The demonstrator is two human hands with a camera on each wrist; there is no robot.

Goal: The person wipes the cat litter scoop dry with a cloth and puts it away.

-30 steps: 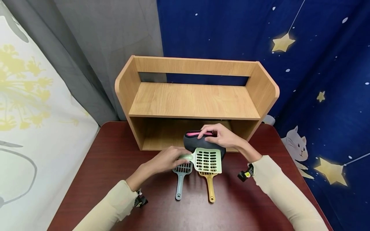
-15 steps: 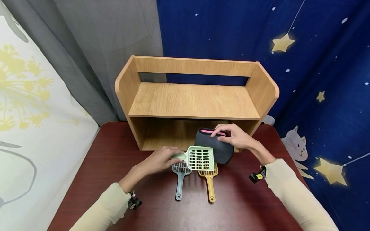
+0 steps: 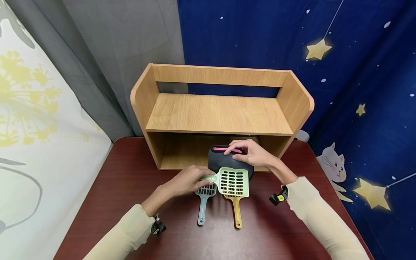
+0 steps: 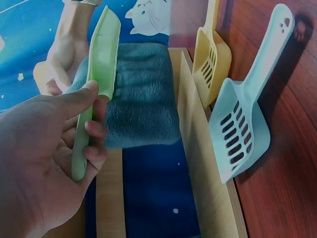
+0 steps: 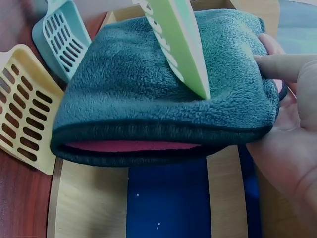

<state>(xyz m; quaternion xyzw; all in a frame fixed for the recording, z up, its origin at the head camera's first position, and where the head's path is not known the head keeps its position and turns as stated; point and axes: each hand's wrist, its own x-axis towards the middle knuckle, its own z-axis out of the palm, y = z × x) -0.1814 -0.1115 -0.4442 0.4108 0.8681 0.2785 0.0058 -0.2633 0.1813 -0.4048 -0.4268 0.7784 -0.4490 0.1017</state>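
Observation:
My left hand point(image 3: 188, 179) grips the handle of a pale green litter scoop point(image 4: 105, 54), thumb on one side and fingers curled on the other. Its slotted head points right, and in the right wrist view its edge rests against a folded plush cloth point(image 5: 129, 84). That cloth is dark grey-teal with a pink inner layer. At its upper right edge, my right hand point(image 3: 252, 154) pinches it between thumb and fingers, holding it up in front of the shelf. Below lie a blue litter scoop point(image 3: 202, 209) and a yellow litter scoop point(image 3: 237, 211), handles toward me.
A two-tier wooden shelf point(image 3: 221, 113) stands at the back of the dark red table point(image 3: 130, 202). Behind hang a grey curtain point(image 3: 123, 43) and a blue starry curtain point(image 3: 253, 36). White patterned fabric point(image 3: 39, 173) borders the left side.
Half a second ago the cloth and green scoop were farther apart; the cloth has since moved left and the scoop right, so they overlap again. The blue and yellow scoops have not moved.

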